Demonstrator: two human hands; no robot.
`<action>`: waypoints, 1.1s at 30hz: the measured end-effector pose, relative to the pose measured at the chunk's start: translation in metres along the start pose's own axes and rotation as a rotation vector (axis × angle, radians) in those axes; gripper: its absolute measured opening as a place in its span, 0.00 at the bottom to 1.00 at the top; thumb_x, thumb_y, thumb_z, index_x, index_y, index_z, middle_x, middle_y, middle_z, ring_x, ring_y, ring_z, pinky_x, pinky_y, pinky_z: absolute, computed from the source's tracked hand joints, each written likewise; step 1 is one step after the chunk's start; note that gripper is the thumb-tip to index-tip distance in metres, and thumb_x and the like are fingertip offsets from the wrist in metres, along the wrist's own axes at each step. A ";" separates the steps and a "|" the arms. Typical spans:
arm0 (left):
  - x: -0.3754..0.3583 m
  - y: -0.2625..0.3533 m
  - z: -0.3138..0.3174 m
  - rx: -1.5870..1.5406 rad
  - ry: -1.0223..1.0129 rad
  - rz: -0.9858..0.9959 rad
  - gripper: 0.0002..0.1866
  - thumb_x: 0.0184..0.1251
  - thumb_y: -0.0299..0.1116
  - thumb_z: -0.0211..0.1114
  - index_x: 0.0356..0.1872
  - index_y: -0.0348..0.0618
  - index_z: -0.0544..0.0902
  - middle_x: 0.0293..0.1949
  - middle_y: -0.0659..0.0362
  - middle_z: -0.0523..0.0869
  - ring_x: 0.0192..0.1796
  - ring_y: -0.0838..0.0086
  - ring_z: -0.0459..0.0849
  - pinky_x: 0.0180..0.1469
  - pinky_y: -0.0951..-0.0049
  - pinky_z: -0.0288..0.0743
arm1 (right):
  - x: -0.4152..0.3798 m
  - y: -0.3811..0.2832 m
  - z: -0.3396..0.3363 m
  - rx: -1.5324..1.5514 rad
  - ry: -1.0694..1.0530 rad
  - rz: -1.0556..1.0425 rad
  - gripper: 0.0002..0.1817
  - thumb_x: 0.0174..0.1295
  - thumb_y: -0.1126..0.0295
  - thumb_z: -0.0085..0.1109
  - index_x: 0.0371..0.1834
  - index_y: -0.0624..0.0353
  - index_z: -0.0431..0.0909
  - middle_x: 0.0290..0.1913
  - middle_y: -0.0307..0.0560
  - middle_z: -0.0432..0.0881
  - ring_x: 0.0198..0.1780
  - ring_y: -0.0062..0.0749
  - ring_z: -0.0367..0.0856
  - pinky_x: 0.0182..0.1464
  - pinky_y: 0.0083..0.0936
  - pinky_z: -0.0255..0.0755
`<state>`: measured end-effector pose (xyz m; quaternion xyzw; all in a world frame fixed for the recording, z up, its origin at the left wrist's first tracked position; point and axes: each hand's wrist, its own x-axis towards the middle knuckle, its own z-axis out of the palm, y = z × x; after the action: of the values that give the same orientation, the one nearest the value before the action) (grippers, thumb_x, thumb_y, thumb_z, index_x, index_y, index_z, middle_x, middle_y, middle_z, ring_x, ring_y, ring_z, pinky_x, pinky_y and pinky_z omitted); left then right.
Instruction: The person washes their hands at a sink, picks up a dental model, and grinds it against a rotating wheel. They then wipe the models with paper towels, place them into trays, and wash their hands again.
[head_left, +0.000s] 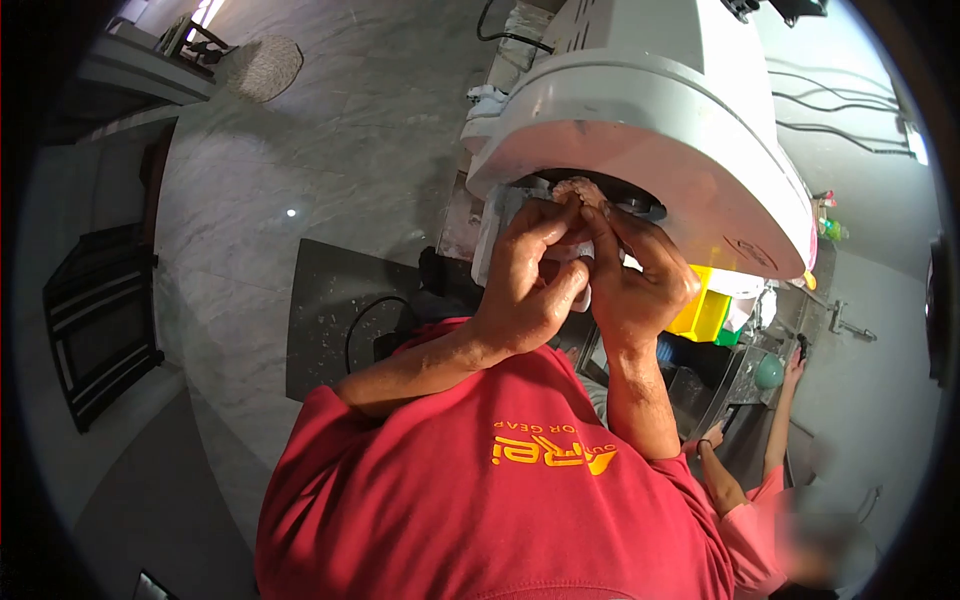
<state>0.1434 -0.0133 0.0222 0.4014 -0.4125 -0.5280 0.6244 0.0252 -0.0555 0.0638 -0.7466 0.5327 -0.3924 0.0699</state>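
Note:
Both hands meet at the dark opening (640, 195) in the underside of a large white machine (640, 110). Between their fingertips is a small, rough, pale pink lump (578, 188); its exact kind does not show. My left hand (530, 270) pinches it from the left with bent fingers. From the right, my right hand (645, 285) grips it with thumb and fingers, the knuckles close to the machine's rim. The fingers look wet and hide the lower part of the lump. Something pale below the fingers is partly covered.
Yellow bins (700, 310) stand right of my hands. Further right, a co-worker in a pink sleeve (755, 515) reaches over a counter near a green round object (768, 370). Black cables (845, 135) run along the wall. A dark mat (340, 310) lies on the floor at left.

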 end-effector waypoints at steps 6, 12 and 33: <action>-0.006 0.038 -0.025 -0.065 -0.152 -0.233 0.24 0.70 0.22 0.57 0.66 0.26 0.78 0.48 0.51 0.84 0.36 0.78 0.84 0.31 0.84 0.70 | -0.012 0.003 -0.028 0.212 -0.064 0.099 0.08 0.54 0.79 0.78 0.37 0.61 0.92 0.33 0.47 0.92 0.31 0.29 0.90 0.35 0.22 0.81; -0.018 0.063 -0.064 -0.096 -0.303 -0.214 0.11 0.72 0.23 0.60 0.44 0.26 0.88 0.40 0.48 0.86 0.40 0.68 0.90 0.47 0.72 0.86 | -0.070 0.090 -0.116 0.677 -0.225 0.719 0.07 0.62 0.79 0.74 0.40 0.71 0.88 0.35 0.51 0.91 0.38 0.31 0.91 0.41 0.28 0.87; -0.034 0.041 0.023 0.189 -0.331 -0.230 0.09 0.72 0.24 0.61 0.43 0.28 0.87 0.41 0.48 0.87 0.40 0.72 0.86 0.44 0.77 0.81 | -0.095 0.236 -0.065 -0.095 -0.342 0.622 0.13 0.62 0.65 0.72 0.43 0.64 0.91 0.36 0.59 0.91 0.37 0.46 0.92 0.45 0.36 0.83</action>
<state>0.1318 0.0240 0.0658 0.4103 -0.5086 -0.6134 0.4436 -0.2040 -0.0542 -0.0635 -0.6061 0.7326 -0.1967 0.2395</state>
